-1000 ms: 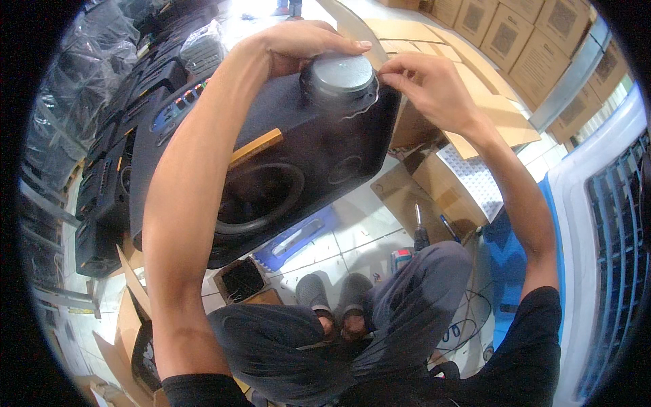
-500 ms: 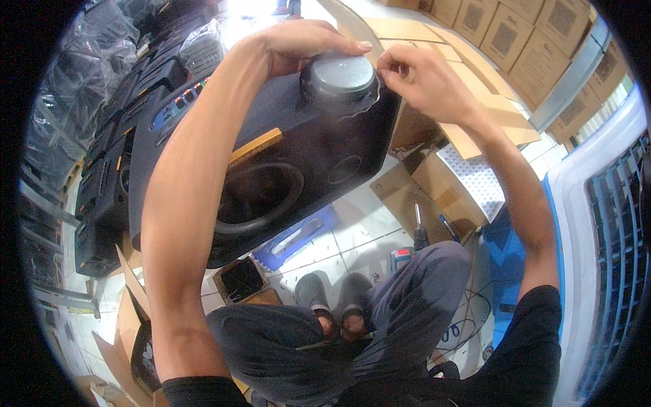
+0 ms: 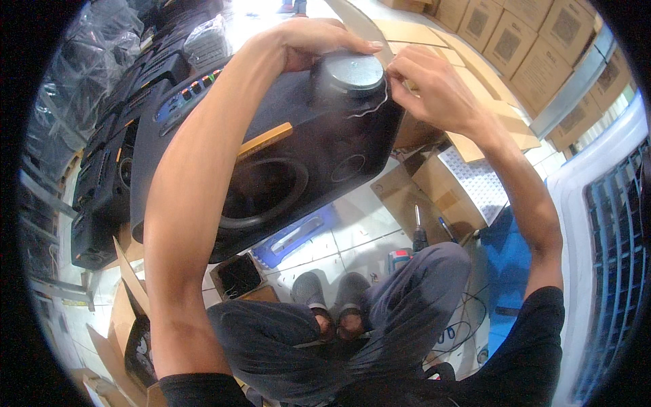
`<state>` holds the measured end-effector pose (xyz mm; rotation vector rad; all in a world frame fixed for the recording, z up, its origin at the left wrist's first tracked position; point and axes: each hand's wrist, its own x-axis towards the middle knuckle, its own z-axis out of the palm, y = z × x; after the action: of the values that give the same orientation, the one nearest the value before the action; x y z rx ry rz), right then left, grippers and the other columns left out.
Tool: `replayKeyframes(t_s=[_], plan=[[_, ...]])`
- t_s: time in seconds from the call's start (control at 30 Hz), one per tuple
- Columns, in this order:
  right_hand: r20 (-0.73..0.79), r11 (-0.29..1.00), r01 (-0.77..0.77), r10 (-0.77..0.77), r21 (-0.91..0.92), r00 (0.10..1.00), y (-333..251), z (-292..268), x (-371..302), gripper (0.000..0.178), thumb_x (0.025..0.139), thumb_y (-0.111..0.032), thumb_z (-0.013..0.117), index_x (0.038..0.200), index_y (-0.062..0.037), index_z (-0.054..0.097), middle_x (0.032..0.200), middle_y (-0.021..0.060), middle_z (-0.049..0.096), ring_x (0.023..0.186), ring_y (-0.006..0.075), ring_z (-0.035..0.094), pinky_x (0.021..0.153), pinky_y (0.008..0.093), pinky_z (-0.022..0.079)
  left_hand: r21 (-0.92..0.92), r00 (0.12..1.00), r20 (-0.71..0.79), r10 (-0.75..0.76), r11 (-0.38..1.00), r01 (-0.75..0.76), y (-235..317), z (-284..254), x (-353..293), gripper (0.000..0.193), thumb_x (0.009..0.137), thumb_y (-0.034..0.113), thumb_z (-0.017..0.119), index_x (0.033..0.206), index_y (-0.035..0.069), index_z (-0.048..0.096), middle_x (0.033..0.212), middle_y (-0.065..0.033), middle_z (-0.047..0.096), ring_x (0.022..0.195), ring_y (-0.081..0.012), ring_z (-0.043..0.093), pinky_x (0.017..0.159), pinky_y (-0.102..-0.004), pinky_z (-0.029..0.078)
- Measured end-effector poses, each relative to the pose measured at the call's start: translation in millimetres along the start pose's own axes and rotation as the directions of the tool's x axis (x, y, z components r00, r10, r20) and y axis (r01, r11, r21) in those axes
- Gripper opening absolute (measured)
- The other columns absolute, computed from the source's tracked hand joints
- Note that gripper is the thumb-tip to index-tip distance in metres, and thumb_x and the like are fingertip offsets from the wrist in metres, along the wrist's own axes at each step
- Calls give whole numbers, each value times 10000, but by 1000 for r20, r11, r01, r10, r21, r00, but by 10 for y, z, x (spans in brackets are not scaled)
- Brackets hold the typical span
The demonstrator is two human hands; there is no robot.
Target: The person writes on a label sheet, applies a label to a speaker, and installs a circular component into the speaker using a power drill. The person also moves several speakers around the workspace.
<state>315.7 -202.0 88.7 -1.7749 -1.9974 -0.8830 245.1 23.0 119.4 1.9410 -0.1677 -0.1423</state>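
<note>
A black speaker cabinet [image 3: 319, 152] lies in front of me, with a round speaker cone in its side. On its upper face stands a round black part with a flat silver disc top, like a speaker driver [image 3: 356, 70]. My left hand [image 3: 315, 44] reaches over the driver's far left side, thumb at the disc's rim; its other fingers are partly hidden. Along the driver's right side a thin pale wire [image 3: 369, 112] curves up to my right hand [image 3: 430, 85], whose fingers are pinched at the wire. An orange-yellow bar [image 3: 268, 140] lies on the cabinet's edge.
A power drill [image 3: 420, 237] stands on the floor near my right knee. Open cardboard boxes [image 3: 434, 190] lie beyond it, with stacked cartons [image 3: 508, 34] at the back right. More black cabinets [image 3: 102, 197] line the left. A blue tool tray [image 3: 291, 241] lies below the cabinet.
Both hands and the driver appear slightly farther right and lower in the picture. The orange-yellow bar and the cabinet also show a small shift to the right. The grasp looks much the same.
</note>
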Motion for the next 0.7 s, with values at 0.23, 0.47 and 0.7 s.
replayKeyframes(t_s=[0.23, 0.47, 0.7], plan=[[59, 896, 342, -340, -283, 939, 127, -69, 21, 137, 804, -75, 672, 886, -17, 580, 883, 112, 559, 883, 292, 589, 794, 380, 501, 21, 1000, 7, -1, 1000, 1, 0, 0, 7, 468, 894, 277, 736, 1216, -45, 626, 1136, -136, 697, 967, -170, 684, 865, -283, 549], [-48, 991, 123, -121, 49, 991, 134, -36, 33, 153, 841, -92, 655, 965, -3, 653, 925, 133, 630, 880, 269, 621, 796, 374, 511, 21, 1000, 29, 4, 1000, -5, 56, 17, -30, 438, 920, 253, 705, 1214, -60, 622, 1156, -137, 687, 976, -172, 678, 860, -284, 551], [468, 656, -702, 545, 279, 695, 126, -172, 322, 183, 806, -157, 664, 780, 23, 671, 620, 33, 576, 561, 121, 551, 523, 276, 424, 35, 999, -40, -21, 999, 22, 8, 51, -8, 353, 928, 318, 697, 1030, -20, 719, 927, -58, 732, 797, -85, 674, 696, -225, 529]])
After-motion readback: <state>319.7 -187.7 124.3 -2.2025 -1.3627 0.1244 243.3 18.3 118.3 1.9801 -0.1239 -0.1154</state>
